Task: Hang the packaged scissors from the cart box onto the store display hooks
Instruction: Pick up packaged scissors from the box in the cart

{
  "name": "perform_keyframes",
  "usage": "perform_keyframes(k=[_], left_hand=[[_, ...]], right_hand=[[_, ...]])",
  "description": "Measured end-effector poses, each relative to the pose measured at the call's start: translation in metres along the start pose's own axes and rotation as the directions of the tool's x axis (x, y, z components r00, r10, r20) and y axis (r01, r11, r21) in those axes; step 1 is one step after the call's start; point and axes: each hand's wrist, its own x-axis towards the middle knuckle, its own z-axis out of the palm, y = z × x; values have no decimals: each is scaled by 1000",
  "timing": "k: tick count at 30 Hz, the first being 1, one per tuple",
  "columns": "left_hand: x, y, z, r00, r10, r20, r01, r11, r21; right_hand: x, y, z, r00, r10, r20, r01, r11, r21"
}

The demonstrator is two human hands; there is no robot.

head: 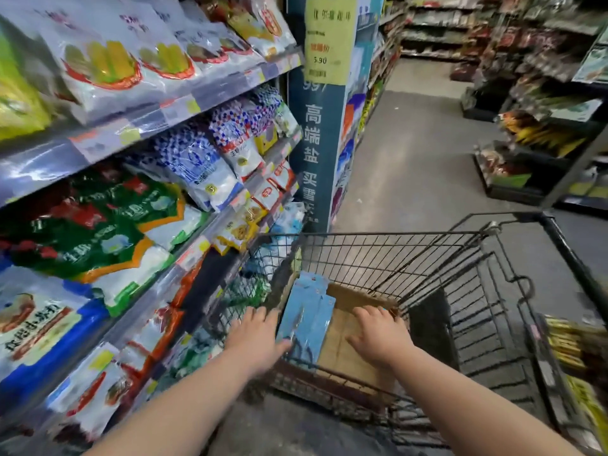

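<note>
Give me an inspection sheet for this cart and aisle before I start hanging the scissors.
Surface: wire cart on a grey aisle floor.
Job's things: blue packaged scissors stand in the cardboard box in the cart; display hooks not seen.
Clutter: yellow packets right of the cart.
Grippers: left hand at the box's left wall, thumb by the packs; right hand on its right rim; grip blurred.
Cables: nothing seen.
Surroundings: shelves of bagged goods at left, more shelving across the aisle.
</note>
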Motion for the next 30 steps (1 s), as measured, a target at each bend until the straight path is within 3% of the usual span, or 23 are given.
perform_keyframes(k=[9,17,26,30], left_hand=[[79,-19,16,989,-2,149,4,1000,-9],[150,-17,38,965,-65,254,90,992,-84],[226,2,96,924,-75,374,151,972,-178],[245,-2,123,904,-111,414,214,953,-213]], right_hand=[[88,-3,29,973,89,214,-110,990,89],[191,4,73,911,57,408,-174,951,255],[278,7,146,828,71,556,-334,860,387],[299,0,177,812,114,573,-457,735,501]])
